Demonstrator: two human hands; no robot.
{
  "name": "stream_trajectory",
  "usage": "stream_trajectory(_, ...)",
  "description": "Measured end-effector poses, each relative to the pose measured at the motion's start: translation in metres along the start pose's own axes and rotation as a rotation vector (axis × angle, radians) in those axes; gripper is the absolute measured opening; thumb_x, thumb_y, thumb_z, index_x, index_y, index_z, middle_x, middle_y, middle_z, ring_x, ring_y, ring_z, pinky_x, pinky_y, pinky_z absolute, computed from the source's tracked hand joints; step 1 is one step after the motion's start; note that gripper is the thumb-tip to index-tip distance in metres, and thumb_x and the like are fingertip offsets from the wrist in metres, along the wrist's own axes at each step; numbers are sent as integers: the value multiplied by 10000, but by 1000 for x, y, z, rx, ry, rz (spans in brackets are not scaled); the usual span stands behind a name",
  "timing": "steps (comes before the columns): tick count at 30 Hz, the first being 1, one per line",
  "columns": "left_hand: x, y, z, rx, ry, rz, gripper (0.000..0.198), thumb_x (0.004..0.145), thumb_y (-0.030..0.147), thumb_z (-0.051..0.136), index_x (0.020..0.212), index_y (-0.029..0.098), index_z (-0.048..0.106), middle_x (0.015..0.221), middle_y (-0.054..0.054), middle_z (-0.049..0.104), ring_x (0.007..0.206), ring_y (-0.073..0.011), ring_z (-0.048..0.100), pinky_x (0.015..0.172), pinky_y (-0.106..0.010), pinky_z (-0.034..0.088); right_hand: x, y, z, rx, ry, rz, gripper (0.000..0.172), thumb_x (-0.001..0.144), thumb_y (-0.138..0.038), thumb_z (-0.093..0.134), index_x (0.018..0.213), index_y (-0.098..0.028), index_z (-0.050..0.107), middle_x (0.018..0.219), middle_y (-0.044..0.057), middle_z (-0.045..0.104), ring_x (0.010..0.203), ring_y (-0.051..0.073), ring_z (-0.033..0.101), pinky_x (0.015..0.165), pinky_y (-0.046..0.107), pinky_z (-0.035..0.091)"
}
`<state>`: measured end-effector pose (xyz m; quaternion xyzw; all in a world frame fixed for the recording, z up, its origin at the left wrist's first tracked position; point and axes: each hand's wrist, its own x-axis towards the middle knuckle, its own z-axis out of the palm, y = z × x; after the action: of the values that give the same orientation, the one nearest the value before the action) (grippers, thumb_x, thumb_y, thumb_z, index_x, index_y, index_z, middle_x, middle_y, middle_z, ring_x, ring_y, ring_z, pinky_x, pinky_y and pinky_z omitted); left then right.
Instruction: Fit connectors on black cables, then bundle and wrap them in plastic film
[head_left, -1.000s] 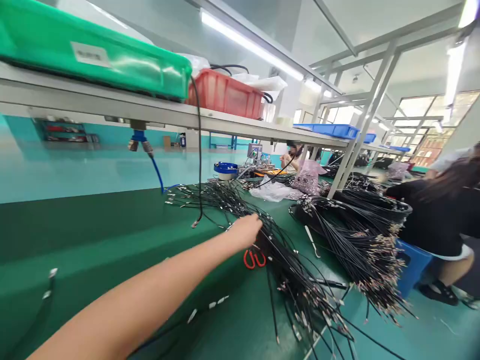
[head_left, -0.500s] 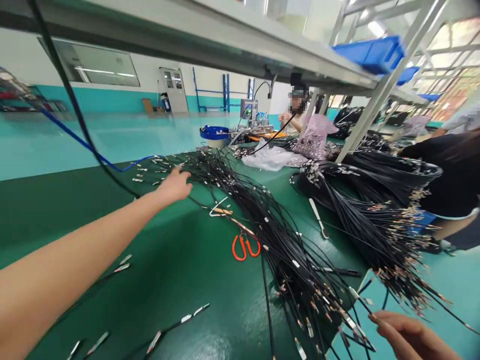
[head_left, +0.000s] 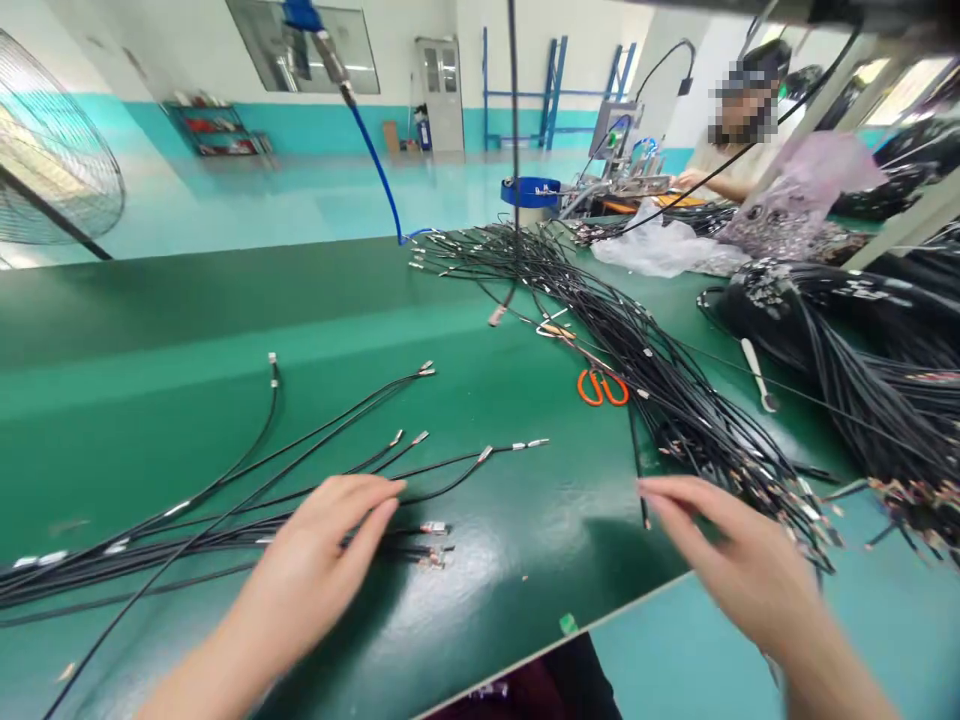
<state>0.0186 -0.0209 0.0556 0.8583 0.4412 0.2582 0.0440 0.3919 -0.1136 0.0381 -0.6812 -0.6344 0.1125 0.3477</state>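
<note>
My left hand (head_left: 334, 540) is over a group of black cables (head_left: 247, 525) on the green table. Its thumb and forefinger are pinched together where one of those cables runs under the fingertips. Small pale tags and connectors sit along the cables. My right hand (head_left: 731, 545) is held above the table's front edge, its thumb and finger drawn together. Those fingertips overlap a single black cable end (head_left: 646, 515) that sticks out from the large cable bundle (head_left: 637, 320); whether they grip it is hidden. Orange-handled scissors (head_left: 602, 388) lie partly under the bundle.
A white-handled tool (head_left: 757, 372) lies between the bundle and a second heap of black cables (head_left: 840, 320) at right. A dark cord (head_left: 516, 130) hangs in front. Plastic bags (head_left: 675, 245) and a blue-rimmed tub (head_left: 531, 190) stand farther back, near a seated person (head_left: 739, 150).
My view has swung left and down. My left hand has come back from the bundle's far end to the cables nearby. My right hand has left the tagged cable ends at the lower right.
</note>
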Motion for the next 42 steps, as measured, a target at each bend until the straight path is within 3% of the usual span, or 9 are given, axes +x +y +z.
stream_trajectory(4, 6, 12, 41, -34, -77, 74, 295, 922, 264, 378, 1089, 128, 580, 1055, -73, 567, 988, -174, 482, 893, -318, 404, 67, -24, 71, -32, -163, -111, 243, 834, -268, 521, 1053, -212, 607, 1071, 49, 579, 975, 164, 536, 872, 312, 437)
stream_trajectory(8, 3, 22, 55, -122, -196, 126, 297, 930, 253, 343, 1039, 156, 602, 1030, -75, 546, 965, -192, 447, 857, -368, 387, 100, -23, 94, -41, -268, -87, 122, 760, -259, 608, 842, -194, 671, 1019, 58, 582, 997, 177, 515, 910, 338, 401)
stream_trajectory(12, -11, 26, 50, -260, -294, 172, 250, 928, 273, 369, 1020, 218, 595, 929, -41, 551, 907, -179, 444, 819, -370, 378, 113, -42, 92, 363, -397, 156, 242, 776, -352, 595, 859, -126, 617, 872, 75, 629, 788, 138, 583, 758, 295, 457)
stream_trajectory(15, -12, 26, 47, -317, -201, 187, 291, 920, 217, 386, 1192, 212, 489, 934, -49, 555, 875, -163, 458, 796, -338, 401, 129, -67, 86, 694, -483, 228, 328, 740, -384, 650, 874, -95, 574, 813, 87, 638, 701, 128, 602, 668, 266, 469)
stream_trajectory(21, 6, 14, 36, -125, 338, 100, 443, 845, 74, 465, 1258, 229, 426, 1267, -84, 421, 1178, -202, 382, 996, -381, 332, 143, -102, 76, 753, -451, -162, 209, 720, -285, 697, 834, -128, 619, 837, 54, 626, 776, 116, 582, 743, 254, 463)
stream_trajectory(28, 27, -10, 30, 88, 502, -131, 629, 821, 193, 539, 1388, 204, 266, 1408, -129, 263, 1318, -284, 234, 1081, -468, 230, 124, -93, 61, 662, -405, -297, 330, 772, -237, 646, 1078, -184, 531, 900, 40, 606, 819, 119, 581, 765, 262, 487)
stream_trajectory(32, 32, -19, 33, 122, 492, -132, 659, 833, 236, 525, 1416, 203, 219, 1412, -125, 270, 1333, -282, 211, 1096, -468, 207, 122, -92, 50, 611, -342, -361, 288, 783, -240, 635, 1057, -189, 560, 903, 36, 611, 834, 122, 587, 799, 270, 488)
stream_trajectory(37, 31, -33, 39, 166, 377, -136, 510, 883, 272, 445, 1366, 186, 307, 1289, -118, 444, 1279, -263, 317, 1067, -475, 239, 123, -92, 46, 667, -317, -373, 267, 769, -264, 650, 1020, -190, 596, 888, 34, 614, 818, 118, 591, 793, 267, 498)
stream_trajectory(42, 25, -48, 38, 152, 281, -94, 283, 910, 291, 410, 1154, 204, 524, 976, -62, 589, 896, -184, 536, 838, -361, 409, 127, -89, 47, 703, -329, -231, 233, 747, -334, 663, 893, -154, 641, 835, 45, 640, 775, 132, 607, 748, 271, 502)
